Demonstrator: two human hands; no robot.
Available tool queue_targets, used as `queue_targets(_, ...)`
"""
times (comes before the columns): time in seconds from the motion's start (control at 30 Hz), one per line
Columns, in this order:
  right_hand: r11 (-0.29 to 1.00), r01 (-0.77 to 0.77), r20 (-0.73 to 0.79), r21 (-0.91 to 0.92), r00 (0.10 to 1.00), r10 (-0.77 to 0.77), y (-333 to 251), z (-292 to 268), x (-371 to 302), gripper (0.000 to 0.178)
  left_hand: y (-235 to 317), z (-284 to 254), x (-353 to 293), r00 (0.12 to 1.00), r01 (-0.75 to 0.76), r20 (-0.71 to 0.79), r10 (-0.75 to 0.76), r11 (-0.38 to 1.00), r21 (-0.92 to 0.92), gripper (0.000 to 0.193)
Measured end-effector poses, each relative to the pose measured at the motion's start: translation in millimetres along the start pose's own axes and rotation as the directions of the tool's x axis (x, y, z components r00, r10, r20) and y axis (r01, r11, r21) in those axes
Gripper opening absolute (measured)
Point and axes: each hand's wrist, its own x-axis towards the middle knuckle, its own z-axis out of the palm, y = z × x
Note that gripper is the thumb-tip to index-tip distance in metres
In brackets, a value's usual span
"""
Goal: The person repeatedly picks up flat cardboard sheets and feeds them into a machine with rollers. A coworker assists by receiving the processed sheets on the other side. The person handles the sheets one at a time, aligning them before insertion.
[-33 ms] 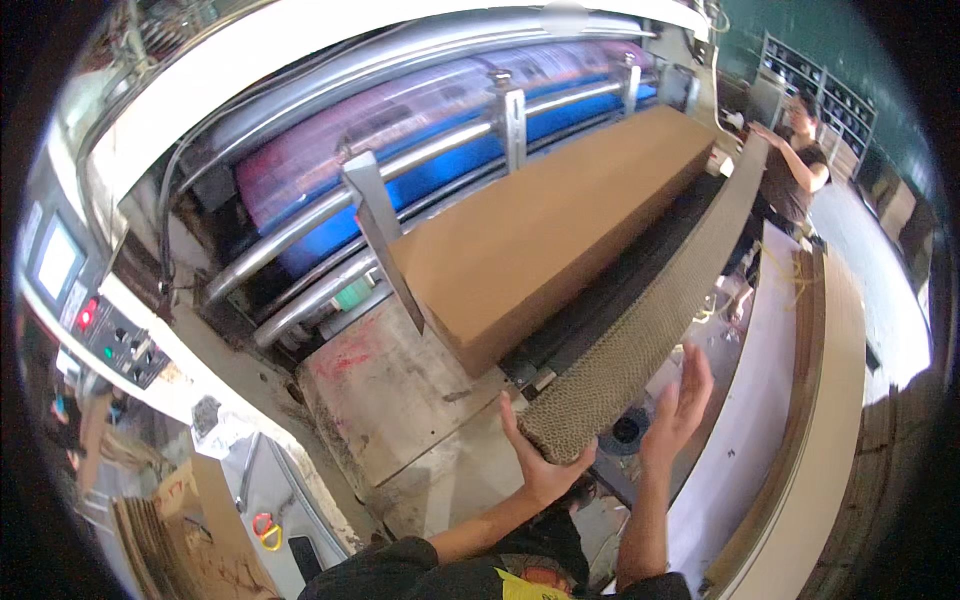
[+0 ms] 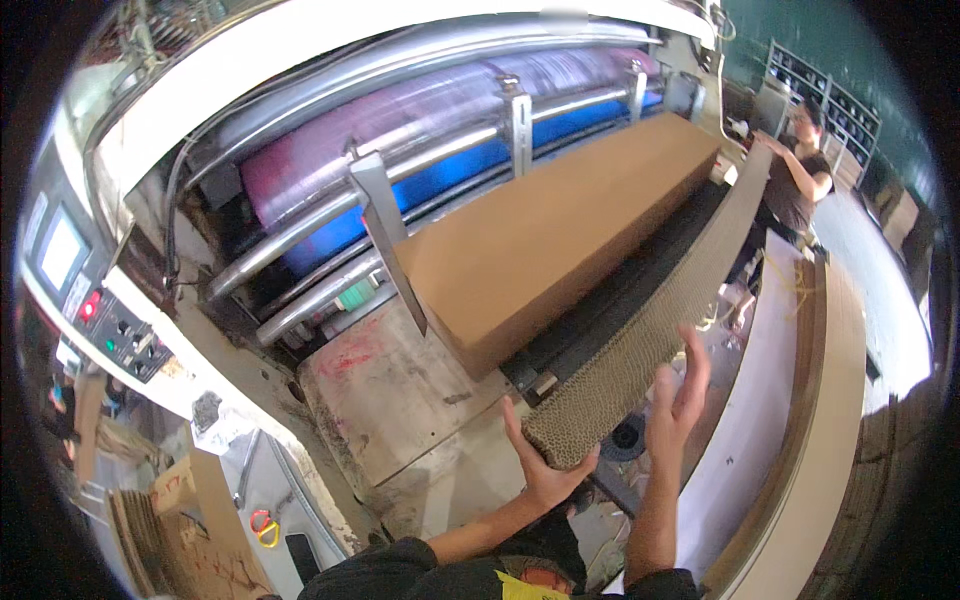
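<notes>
A long stack of corrugated cardboard (image 2: 645, 345), its wavy edges showing, slants from in front of me toward the far right. My left hand (image 2: 548, 478) cups its near end, with fingers and thumb spread around the corner. Beside the stack's right side my right hand (image 2: 680, 405) is raised with its fingers apart, holding nothing. At the far end a co-worker (image 2: 800, 170) has a hand on the same stack. Left of it, a thick stack of flat brown cardboard (image 2: 560, 235) lies along the machine's feed bed (image 2: 600, 325).
Behind metal guide posts (image 2: 520, 135) is a large purple-stained roller (image 2: 420, 120) with blue below it. A control panel (image 2: 120, 335) with a lit screen stands at left. A phone (image 2: 302, 558) and scissors (image 2: 264, 528) lie lower left. More cardboard sheets (image 2: 840, 400) stand at right.
The roller's surface pattern has shifted. My right hand has moved slightly, its fingers nearer the stack's side. My left hand stays at the stack's near end.
</notes>
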Motion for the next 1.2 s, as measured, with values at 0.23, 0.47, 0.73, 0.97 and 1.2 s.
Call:
queue_targets(0.23,0.828,0.296,0.597,-0.477,0.800,0.058,-43.2,17.1,58.2,0.058,-4.3,12.9,-7.7,0.999,-0.033,-0.001,0.033,0.999,-0.005,0.123)
queue_targets(0.47,0.816,0.408,0.666,-0.409,0.745,-0.039,-18.6,23.2,55.8,0.045,-4.8,16.1,-11.7,0.991,0.027,-0.133,-0.010,0.992,0.127,0.100)
queue_targets(0.73,0.999,0.042,0.213,-0.006,0.976,-0.040,25.6,32.8,36.6,0.049,-14.0,5.4,-1.4,0.995,0.021,-0.096,-0.001,0.977,0.211,0.106)
queue_targets(0.97,0.841,-0.475,-0.258,0.259,0.805,0.534,151.6,29.0,-96.6,0.053,-41.1,1.3,-9.4,0.993,0.111,-0.030,-0.115,0.987,-0.115,0.092)
queue_targets(1.2,-0.028,-0.868,0.383,0.496,0.189,0.904,190.4,54.0,-206.6,0.057,-46.5,-23.4,-3.1,0.982,0.095,0.121,-0.143,0.936,0.338,0.107)
